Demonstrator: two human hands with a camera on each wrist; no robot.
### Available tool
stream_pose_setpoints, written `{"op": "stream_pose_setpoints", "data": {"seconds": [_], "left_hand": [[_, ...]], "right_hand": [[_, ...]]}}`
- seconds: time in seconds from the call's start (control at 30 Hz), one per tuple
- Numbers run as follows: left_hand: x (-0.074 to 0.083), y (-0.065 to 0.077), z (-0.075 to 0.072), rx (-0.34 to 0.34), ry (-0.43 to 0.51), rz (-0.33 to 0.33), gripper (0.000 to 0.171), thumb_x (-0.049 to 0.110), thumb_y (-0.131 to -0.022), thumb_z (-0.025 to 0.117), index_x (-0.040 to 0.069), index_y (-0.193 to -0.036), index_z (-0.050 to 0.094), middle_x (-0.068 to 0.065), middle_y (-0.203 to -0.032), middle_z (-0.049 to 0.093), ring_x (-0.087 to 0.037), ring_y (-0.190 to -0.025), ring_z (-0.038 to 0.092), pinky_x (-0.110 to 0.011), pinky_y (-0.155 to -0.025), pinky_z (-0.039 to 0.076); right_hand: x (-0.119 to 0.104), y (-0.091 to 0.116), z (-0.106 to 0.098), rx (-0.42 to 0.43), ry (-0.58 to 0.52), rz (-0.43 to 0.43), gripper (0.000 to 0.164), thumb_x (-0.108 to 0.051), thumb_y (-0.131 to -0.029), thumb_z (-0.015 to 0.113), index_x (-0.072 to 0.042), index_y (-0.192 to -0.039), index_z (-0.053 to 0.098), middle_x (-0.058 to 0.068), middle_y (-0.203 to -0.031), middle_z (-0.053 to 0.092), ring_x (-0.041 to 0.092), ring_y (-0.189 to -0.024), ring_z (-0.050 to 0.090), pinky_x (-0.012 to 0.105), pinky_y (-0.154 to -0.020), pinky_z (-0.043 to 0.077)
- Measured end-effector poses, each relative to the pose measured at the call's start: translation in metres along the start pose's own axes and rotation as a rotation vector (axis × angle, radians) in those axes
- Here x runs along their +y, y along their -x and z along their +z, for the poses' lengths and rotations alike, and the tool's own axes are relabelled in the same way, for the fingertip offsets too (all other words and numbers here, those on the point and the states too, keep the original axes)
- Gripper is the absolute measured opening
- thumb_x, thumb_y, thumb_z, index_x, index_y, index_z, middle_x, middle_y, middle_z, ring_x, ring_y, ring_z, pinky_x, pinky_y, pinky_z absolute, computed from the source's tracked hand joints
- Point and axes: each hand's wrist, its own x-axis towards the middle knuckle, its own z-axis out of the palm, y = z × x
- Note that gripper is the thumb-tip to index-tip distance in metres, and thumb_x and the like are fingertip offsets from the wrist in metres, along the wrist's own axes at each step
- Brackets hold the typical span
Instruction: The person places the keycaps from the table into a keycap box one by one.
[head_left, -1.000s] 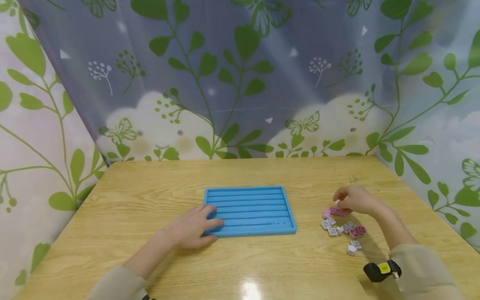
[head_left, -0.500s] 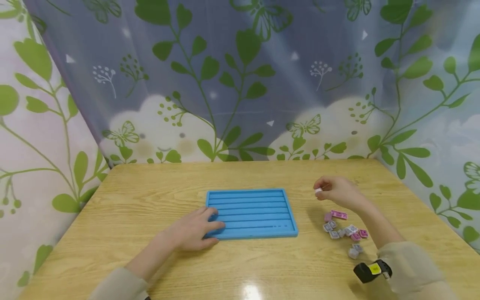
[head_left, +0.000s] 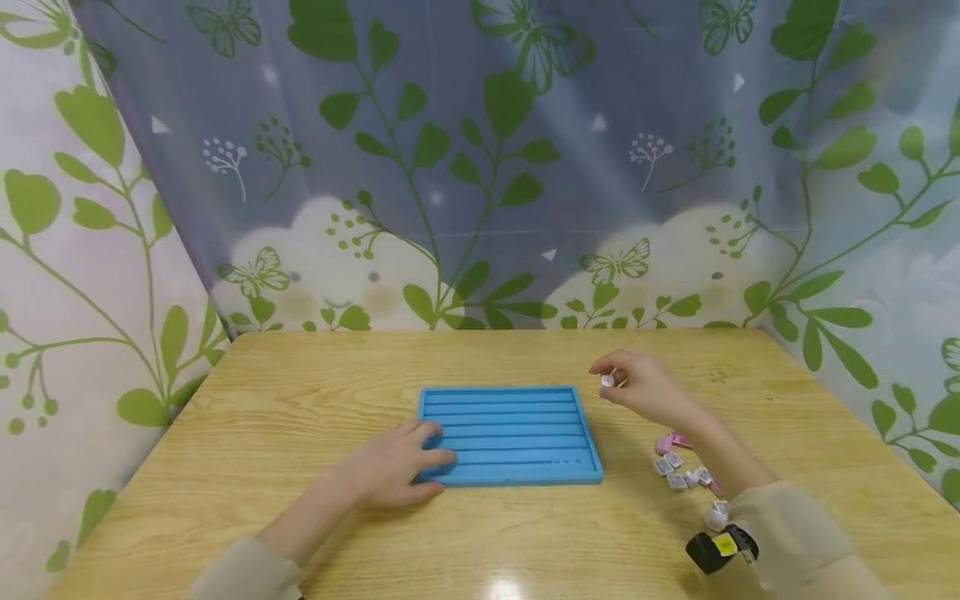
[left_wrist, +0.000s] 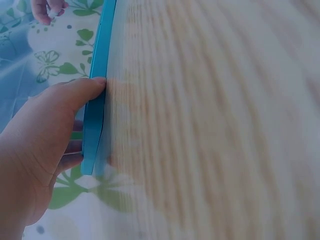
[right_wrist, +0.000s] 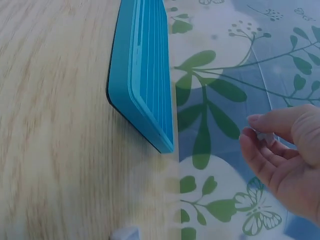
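A shallow blue tray [head_left: 517, 432] with raised ridges lies flat on the table. My left hand [head_left: 397, 467] rests over its left end, fingers spread across the rim. In the left wrist view, the thumb of that hand [left_wrist: 45, 132] presses the tray's front wall. Off the tray's far right corner, my right hand [head_left: 647, 390] pinches a small white keycap [head_left: 607, 381] between thumb and fingers, above the table. The right wrist view has this hand [right_wrist: 292, 162] apart from the tray, the keycap mostly hidden by fingertips.
Several white keycaps [head_left: 677, 482] lie loose at the right, beneath the right forearm. Beside them are pink ones [head_left: 663, 445], partly covered by that arm. A black device with a yellow label [head_left: 723, 546] sits at the right cuff. Patterned curtains [head_left: 480, 167] stand behind the wooden table [head_left: 337, 375].
My right hand has lifted the white keycap from the loose group and carried it left toward the tray. My left hand stays on the tray. The head view has shifted slightly.
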Motion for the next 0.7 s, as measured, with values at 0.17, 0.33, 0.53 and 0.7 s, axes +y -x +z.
{"op": "stream_pose_setpoints", "data": {"seconds": [0.17, 0.33, 0.53, 0.7], "left_hand": [[-0.001, 0.000, 0.000, 0.047, -0.021, 0.040, 0.040, 0.043, -0.091, 0.053, 0.023, -0.126, 0.056, -0.014, -0.126, 0.046, -0.028, -0.110, 0.047, -0.041, -0.089, 0.044], [-0.002, 0.000, 0.002, 0.084, -0.017, 0.058, 0.038, 0.041, -0.090, 0.055, 0.022, -0.123, 0.058, -0.014, -0.123, 0.047, -0.027, -0.107, 0.048, -0.041, -0.087, 0.044], [-0.001, 0.001, 0.002, 0.065, -0.017, 0.039, 0.038, 0.041, -0.091, 0.054, 0.022, -0.124, 0.058, -0.014, -0.124, 0.047, -0.027, -0.109, 0.048, -0.041, -0.090, 0.043], [-0.001, 0.001, 0.002, 0.057, -0.018, 0.033, 0.039, 0.042, -0.091, 0.053, 0.022, -0.124, 0.057, -0.014, -0.125, 0.047, -0.027, -0.110, 0.047, -0.041, -0.090, 0.043]], "right_hand": [[-0.002, -0.005, 0.008, 0.006, 0.015, -0.037, 0.018, -0.003, -0.081, 0.068, -0.002, -0.099, 0.068, 0.006, -0.094, 0.057, 0.017, -0.075, 0.050, 0.030, -0.063, 0.046], [-0.003, -0.009, 0.017, -0.018, 0.013, -0.052, 0.027, 0.002, -0.081, 0.065, 0.006, -0.107, 0.064, 0.015, -0.103, 0.058, 0.020, -0.080, 0.057, 0.027, -0.062, 0.049], [-0.009, -0.016, 0.024, -0.096, -0.008, -0.003, 0.028, -0.003, -0.084, 0.065, 0.004, -0.111, 0.063, 0.012, -0.102, 0.060, 0.022, -0.085, 0.059, 0.030, -0.067, 0.051], [-0.022, -0.027, 0.030, -0.117, 0.030, 0.017, 0.025, -0.009, -0.082, 0.068, 0.000, -0.104, 0.065, 0.003, -0.089, 0.061, 0.016, -0.077, 0.054, 0.032, -0.066, 0.047]]}}
